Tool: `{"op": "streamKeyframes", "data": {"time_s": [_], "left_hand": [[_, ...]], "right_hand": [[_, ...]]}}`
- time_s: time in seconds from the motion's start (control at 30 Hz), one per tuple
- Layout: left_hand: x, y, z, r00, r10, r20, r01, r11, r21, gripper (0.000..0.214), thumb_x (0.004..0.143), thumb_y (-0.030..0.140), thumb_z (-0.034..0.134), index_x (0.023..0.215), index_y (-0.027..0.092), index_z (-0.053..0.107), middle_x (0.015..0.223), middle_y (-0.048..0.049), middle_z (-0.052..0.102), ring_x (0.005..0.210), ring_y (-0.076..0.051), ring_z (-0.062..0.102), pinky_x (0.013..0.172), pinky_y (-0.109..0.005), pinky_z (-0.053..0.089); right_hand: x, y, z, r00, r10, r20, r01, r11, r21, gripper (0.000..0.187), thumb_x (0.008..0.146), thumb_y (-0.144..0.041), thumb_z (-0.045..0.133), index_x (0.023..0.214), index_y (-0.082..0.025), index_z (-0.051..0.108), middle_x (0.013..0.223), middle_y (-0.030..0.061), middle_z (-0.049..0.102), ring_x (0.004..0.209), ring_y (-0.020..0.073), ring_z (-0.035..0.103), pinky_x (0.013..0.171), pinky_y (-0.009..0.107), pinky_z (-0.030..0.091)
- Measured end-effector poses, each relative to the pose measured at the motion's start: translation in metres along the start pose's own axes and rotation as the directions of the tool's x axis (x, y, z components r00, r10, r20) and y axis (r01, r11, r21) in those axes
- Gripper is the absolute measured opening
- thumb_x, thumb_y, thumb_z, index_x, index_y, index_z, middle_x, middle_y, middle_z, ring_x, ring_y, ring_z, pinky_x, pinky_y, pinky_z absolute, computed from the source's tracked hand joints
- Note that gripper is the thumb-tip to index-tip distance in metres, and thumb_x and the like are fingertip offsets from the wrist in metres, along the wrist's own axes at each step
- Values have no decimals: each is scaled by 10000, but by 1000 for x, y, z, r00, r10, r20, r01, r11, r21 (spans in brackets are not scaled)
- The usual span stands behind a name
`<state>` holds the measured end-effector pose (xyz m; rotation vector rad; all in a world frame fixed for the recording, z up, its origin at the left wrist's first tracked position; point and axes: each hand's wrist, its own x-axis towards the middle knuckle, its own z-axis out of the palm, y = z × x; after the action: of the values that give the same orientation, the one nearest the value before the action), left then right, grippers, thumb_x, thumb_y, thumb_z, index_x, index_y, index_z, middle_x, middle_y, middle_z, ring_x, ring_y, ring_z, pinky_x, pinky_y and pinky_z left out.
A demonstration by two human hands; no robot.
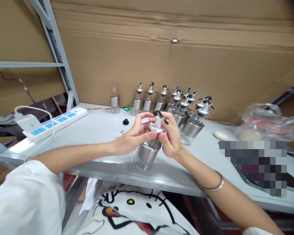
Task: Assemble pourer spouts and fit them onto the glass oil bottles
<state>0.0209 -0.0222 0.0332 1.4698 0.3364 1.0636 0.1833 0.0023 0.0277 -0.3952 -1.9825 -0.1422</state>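
A glass oil bottle [148,155] with a steel band stands near the table's front edge. On its neck sits a silver pour spout [157,124] with a black flip lever. My left hand [137,133] grips the spout's collar from the left, thumb across its front. From the right, my right hand [171,135] closes around the same collar, its thumb low at the neck. The far fingers are partly hidden behind the spout. A small black cap [125,121] lies on the table left of my hands, near a small clear piece [121,133].
Several bottles with spouts [192,127] crowd behind my right hand. One bottle without a spout [115,101] stands at the back left. A white power strip [61,122] lies left; plastic bags [267,125], a white oval object [220,135] and a blurred-out item [257,166] are right. Cardboard [161,65] walls the back.
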Motion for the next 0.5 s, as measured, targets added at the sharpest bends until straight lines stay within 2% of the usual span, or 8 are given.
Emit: {"op": "streamKeyframes", "data": {"time_s": [0.1,0.23,0.37,0.5], "left_hand": [[1,-5,-2,1000,-3,-13,3,999,-34,476,781,431,695,1120,276,398,1128,-39,561,1012,-184,578,870,-318,459],[2,-7,-4,997,-29,77,29,1000,-2,437,795,489,657,1111,236,493,1067,-55,600,1025,-207,572,887,-323,448],[1,-3,-2,989,20,147,-48,981,190,488,834,595,532,1109,192,526,1027,-75,601,1018,-222,562,890,-342,451],[1,-1,-1,975,81,207,-160,902,401,539,865,621,440,1124,152,500,1030,-95,577,976,-221,554,881,-364,467]], "right_hand": [[0,-1,-1,1000,-1,-17,1,1000,-17,430,958,-456,254,1194,-233,537,1156,122,541,1070,260,545,857,458,477],[2,-5,-3,1000,-29,6,29,1000,-3,448,963,-459,244,1235,-224,511,1234,128,546,1147,276,511,923,482,445],[0,-11,-3,998,28,53,-36,988,153,401,969,-420,281,1218,-211,515,1173,125,600,1020,250,596,804,414,512],[2,-17,-4,993,91,75,-106,967,231,357,966,-411,327,1142,-204,558,1038,100,649,859,212,625,718,358,518]]}}
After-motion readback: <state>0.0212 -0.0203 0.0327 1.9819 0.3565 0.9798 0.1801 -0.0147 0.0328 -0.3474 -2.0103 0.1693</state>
